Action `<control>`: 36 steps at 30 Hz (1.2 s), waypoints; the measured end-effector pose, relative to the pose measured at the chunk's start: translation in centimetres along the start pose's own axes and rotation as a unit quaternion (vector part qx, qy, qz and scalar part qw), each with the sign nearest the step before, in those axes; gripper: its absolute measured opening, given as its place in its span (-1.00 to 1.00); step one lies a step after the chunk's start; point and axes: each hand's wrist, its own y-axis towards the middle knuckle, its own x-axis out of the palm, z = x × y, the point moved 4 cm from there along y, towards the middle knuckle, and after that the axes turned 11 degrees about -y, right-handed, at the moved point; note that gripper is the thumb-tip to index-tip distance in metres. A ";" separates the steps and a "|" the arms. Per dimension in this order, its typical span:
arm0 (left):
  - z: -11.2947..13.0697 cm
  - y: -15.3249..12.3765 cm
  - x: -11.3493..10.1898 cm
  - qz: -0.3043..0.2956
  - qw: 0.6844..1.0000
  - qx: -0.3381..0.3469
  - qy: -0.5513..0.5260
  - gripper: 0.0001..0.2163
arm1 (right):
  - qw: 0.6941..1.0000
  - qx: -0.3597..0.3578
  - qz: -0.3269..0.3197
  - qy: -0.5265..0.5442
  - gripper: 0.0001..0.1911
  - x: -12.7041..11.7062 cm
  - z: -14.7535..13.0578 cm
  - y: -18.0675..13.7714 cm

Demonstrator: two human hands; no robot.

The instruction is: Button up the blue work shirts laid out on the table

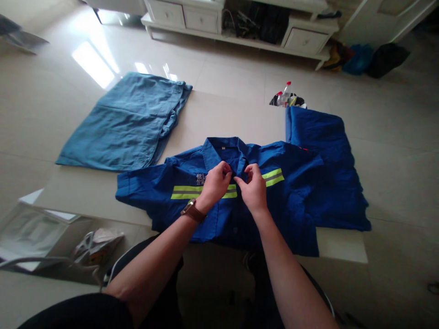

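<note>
A dark blue work shirt point(291, 183) with yellow-green reflective stripes lies front up on a low beige table point(219, 114), collar away from me. My left hand point(215, 183), with a brown watch on its wrist, pinches the shirt's front placket just below the collar. My right hand point(253, 187) pinches the opposite edge of the placket, right beside the left. Both hands have their fingers closed on the fabric at the chest.
A folded lighter blue garment point(126, 123) lies at the table's back left. Another dark blue garment point(325, 151) lies at the right, partly under the shirt. A plastic bottle point(285, 93) stands on the floor behind. White drawers point(202, 18) line the far wall. Bags point(96, 244) sit at lower left.
</note>
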 end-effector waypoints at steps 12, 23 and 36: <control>0.4 -0.3 -1.2 0.014 0.997 0.007 -0.081 -0.92 | 0.998 0.016 -0.007 0.069 -0.71 0.8 -1.0 0.1; 1.5 -0.7 -1.5 0.012 0.991 0.128 0.020 -0.87 | 0.999 -0.004 -0.023 0.045 -0.75 -0.4 -1.4 0.4; 0.9 -0.4 -1.0 0.013 0.993 0.118 -0.001 -0.86 | 0.998 -0.047 -0.048 -0.015 -0.73 -0.7 -1.0 0.6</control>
